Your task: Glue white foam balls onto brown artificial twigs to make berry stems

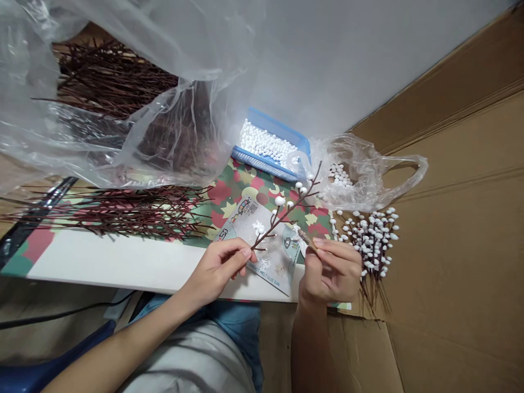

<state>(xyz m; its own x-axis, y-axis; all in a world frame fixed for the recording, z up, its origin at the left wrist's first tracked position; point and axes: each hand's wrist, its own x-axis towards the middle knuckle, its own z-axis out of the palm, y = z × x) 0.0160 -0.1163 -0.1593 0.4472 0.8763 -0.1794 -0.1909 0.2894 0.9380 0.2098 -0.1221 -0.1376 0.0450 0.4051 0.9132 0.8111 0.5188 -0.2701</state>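
Observation:
My left hand [223,268] pinches the lower end of a branched brown artificial twig [282,219], which slants up to the right. Several white berries sit on its left-hand tips, while other tips are bare. Between the thumb and fingers of my right hand [331,268] is a small brownish stick [308,240] with white paste at its tip, close to the twig's right side but apart from it. Under both hands lies a printed card [271,277] reading "hot melt glue gun", with dabs of white paste on it.
A blue basket [282,127] of white balls stands behind. Beside it, a clear bag [364,185] holds more. Berry-tipped twigs [374,243] lie right, near cardboard [458,245]. Bare twigs [164,210] lie left, below a large plastic bag [184,136] of twigs.

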